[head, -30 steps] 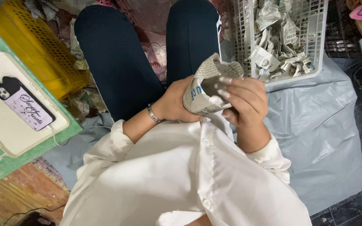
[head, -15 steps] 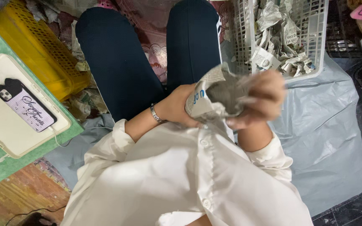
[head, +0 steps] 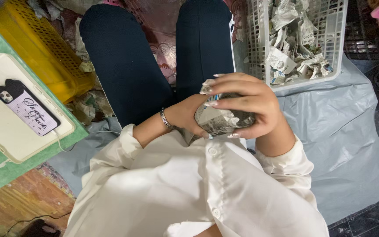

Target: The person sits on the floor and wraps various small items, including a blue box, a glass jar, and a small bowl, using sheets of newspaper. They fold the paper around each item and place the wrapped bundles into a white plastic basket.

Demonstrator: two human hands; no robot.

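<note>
Grey crumpled newspaper, a folded wad (head: 223,119), sat squeezed between both hands above the lap. The right hand (head: 246,103) curled over its top; the left hand (head: 189,115) gripped it from beneath. A white plastic basket of paper scraps (head: 339,44) stood just beside the knee on a pale blue plastic sheet (head: 352,145). A yellow plastic crate (head: 44,52) stood on the other side.

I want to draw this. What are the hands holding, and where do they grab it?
Both hands hold a crumpled newspaper bundle: the right hand wraps over its top, the left hand cups its side.
</note>
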